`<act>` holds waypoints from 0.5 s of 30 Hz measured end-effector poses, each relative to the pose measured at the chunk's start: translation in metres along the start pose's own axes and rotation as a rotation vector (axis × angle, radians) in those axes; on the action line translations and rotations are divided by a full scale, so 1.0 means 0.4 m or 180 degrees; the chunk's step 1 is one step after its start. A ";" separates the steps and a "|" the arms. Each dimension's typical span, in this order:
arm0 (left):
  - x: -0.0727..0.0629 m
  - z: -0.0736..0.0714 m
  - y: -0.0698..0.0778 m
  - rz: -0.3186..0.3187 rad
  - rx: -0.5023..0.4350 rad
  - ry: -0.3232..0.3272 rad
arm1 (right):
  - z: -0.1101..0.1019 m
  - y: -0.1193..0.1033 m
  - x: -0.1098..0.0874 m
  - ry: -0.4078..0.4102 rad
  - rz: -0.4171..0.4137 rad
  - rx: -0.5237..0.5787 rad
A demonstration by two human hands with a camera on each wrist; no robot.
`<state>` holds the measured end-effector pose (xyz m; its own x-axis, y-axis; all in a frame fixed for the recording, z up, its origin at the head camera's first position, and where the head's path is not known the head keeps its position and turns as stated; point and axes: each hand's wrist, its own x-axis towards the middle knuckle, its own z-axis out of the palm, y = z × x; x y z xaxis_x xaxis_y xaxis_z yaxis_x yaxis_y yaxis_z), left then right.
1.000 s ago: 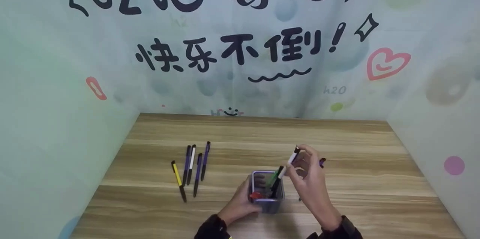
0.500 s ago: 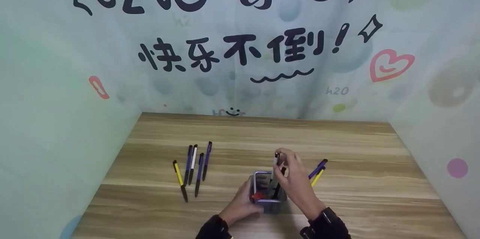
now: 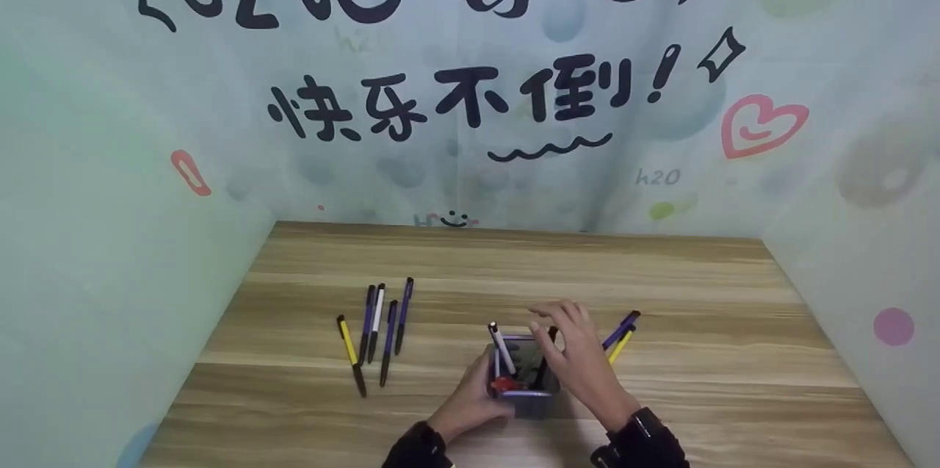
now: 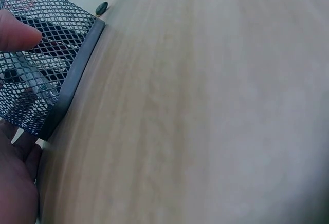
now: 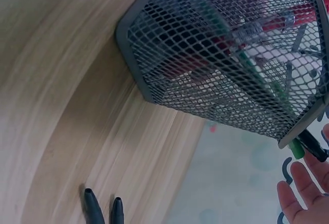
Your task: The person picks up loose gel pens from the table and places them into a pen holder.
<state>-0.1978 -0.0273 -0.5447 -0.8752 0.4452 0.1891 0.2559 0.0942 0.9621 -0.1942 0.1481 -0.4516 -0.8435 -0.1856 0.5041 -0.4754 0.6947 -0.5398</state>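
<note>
My left hand (image 3: 463, 400) grips the side of a black wire-mesh pen holder (image 3: 530, 406) that stands on the table. In the left wrist view, its thumb (image 4: 18, 33) presses the mesh. A white pen (image 3: 504, 349) with a dark end leans inside the holder toward the left rim. A black pen (image 3: 542, 374) stands on its right side, and something red (image 3: 505, 383) shows at the front. In the right wrist view a green pen (image 5: 296, 149) pokes past the rim. My right hand (image 3: 581, 354) hovers over the holder's right edge, fingers spread, holding nothing.
Several pens lie at the left of the wooden table (image 3: 294, 409), among them a yellow pen (image 3: 347, 339) and a white pen (image 3: 377, 314). Right of the holder lie a purple pen (image 3: 620, 329) and a yellow pen (image 3: 621, 345). A printed cloth (image 3: 470, 181) closes off the back.
My right hand carried the white pen left to the holder and let it go inside; the pen now leans to the left. The left hand keeps its grip on the holder.
</note>
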 end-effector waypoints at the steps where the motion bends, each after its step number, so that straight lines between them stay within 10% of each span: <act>1: 0.001 0.000 0.000 0.0017 0.0005 0.0004 | -0.002 0.002 -0.001 0.0021 -0.0008 0.0008; 15: -0.001 0.001 0.000 0.0003 0.0024 0.0003 | -0.017 0.025 -0.011 0.0057 0.0140 0.0157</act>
<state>-0.1974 -0.0271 -0.5449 -0.8754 0.4445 0.1902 0.2597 0.1004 0.9605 -0.1935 0.1604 -0.4546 -0.8594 -0.1429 0.4910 -0.4502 0.6669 -0.5938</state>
